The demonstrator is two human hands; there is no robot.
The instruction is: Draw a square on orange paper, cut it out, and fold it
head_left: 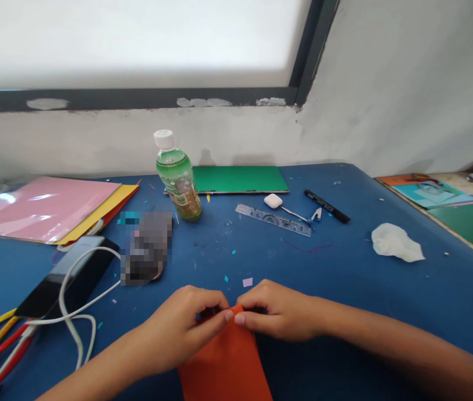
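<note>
A sheet of orange paper [226, 365] lies low in the middle of the head view, its near end cut off by the bottom edge. My left hand [190, 323] pinches its far edge between thumb and fingers. Close beside it, my right hand [276, 312] pinches the same edge, the two thumbs almost touching. Between the fingertips the paper's edge looks bent or folded over. Just beyond my hands lie a small lilac paper scrap [247, 282] and a tiny teal scrap [226, 278].
Beyond are a green-labelled bottle [178, 181], green board [240, 179], clear ruler [273, 219], black marker [327, 206] and crumpled white tissue [397, 243]. Left lie pink paper [48, 206], a black power bank [67, 275] with a white cable [63, 289], and a blurred-out object [148, 248].
</note>
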